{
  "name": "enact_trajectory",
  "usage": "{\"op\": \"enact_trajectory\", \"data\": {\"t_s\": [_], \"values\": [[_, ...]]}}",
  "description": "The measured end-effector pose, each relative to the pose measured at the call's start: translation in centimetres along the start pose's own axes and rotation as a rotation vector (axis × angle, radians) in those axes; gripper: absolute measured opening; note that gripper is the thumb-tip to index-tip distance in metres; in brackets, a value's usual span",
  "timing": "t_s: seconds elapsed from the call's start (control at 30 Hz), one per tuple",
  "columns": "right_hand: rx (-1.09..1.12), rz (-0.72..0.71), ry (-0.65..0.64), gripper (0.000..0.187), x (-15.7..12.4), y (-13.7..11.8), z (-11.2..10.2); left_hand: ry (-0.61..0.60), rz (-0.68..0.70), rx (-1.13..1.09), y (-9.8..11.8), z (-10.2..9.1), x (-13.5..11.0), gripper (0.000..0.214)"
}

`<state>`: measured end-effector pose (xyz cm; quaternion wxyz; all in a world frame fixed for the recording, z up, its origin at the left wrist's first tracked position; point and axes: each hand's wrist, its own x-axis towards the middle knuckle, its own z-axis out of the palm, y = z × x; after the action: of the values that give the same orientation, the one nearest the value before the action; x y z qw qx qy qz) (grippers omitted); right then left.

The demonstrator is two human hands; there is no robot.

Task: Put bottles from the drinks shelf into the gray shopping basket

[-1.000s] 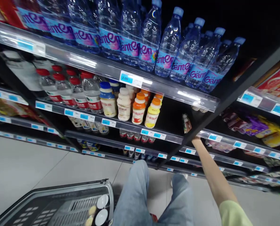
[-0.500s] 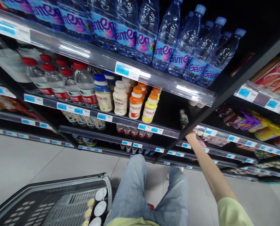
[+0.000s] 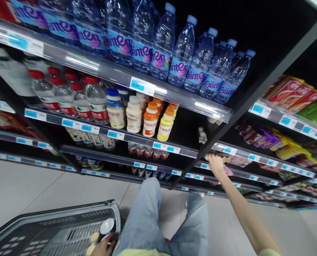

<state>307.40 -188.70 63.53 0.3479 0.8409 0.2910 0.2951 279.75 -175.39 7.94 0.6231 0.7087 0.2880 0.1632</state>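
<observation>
My right hand point(image 3: 216, 164) reaches to the shelf edge just right of the dark upright post. Its fingers are curled, and a small whitish thing shows by the fingertips; what they hold is hidden. At the bottom, my left hand point(image 3: 104, 246) is in the grey basket point(image 3: 116, 213), its fingers bent over the round white tops there. Whatever is under those fingers is covered. One white round top point(image 3: 106, 225) shows just beyond the hand, and cream-coloured round tops point(image 3: 94, 237) lie to its left. Left of the post, a small patterned packet point(image 3: 202, 135) rests on the shelf.
Blue water bottles point(image 3: 178, 60) line the upper shelf. Below are red-capped bottles point(image 3: 58, 94) and milk drinks with orange caps point(image 3: 151, 119). Bagged snacks point(image 3: 278, 142) fill shelves to the right. My knees point(image 3: 147, 199) are close to the lower shelves.
My right hand has come out from behind the post, and its back and curled fingers now show at the shelf edge. My left hand has appeared in the basket. The view has shifted slightly.
</observation>
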Motion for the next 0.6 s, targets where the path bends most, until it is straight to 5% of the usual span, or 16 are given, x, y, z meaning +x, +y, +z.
{"op": "enact_trajectory", "data": {"t_s": [0.17, 0.3, 0.5, 0.6], "values": [[-0.089, -0.035, 0.052, 0.048, -3.8, 1.0, -0.8, 0.114, 0.189, -0.088, 10.5, -2.7, 0.6, 0.031], [-0.101, -0.053, 0.021, 0.049, -6.0, 2.6, -2.2, 0.091, 0.394, -0.201, 18.8, -3.2, -0.6, 0.036], [-0.127, -0.343, -0.093, 0.055, -8.7, 3.3, -6.6, 0.016, 0.776, -0.281, 29.0, 0.7, -2.8, 0.030], [-0.023, -0.489, -0.199, 0.049, -10.2, 1.2, -8.8, -0.030, 0.908, -0.233, 33.4, 3.6, -3.0, 0.069]]}}
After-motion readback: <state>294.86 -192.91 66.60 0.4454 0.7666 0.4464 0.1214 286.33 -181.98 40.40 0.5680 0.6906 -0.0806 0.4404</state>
